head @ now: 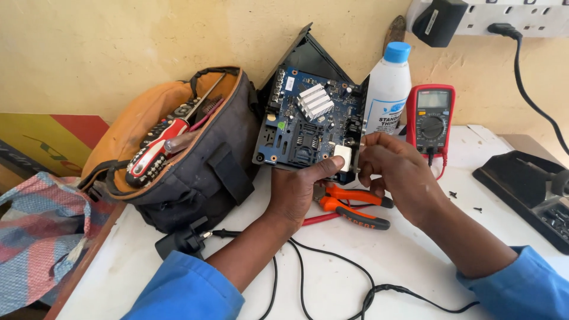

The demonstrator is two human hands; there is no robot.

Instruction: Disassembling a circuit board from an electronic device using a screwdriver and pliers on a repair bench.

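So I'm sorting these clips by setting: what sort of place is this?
Probably a small electronics repair bench. A multimeter stands by the wall, a tool bag holds screwdrivers, and both hands, left and right, hold an opened circuit board.

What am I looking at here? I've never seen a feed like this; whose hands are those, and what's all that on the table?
This is one picture from a camera worn on a person's head, looking down at their own two bare hands. The left hand grips the lower edge of a blue circuit board that sits tilted in a black case. The right hand pinches at the board's lower right corner. On the white table lie orange pliers, a red multimeter, a white bottle, black cables and a tool bag holding screwdrivers.
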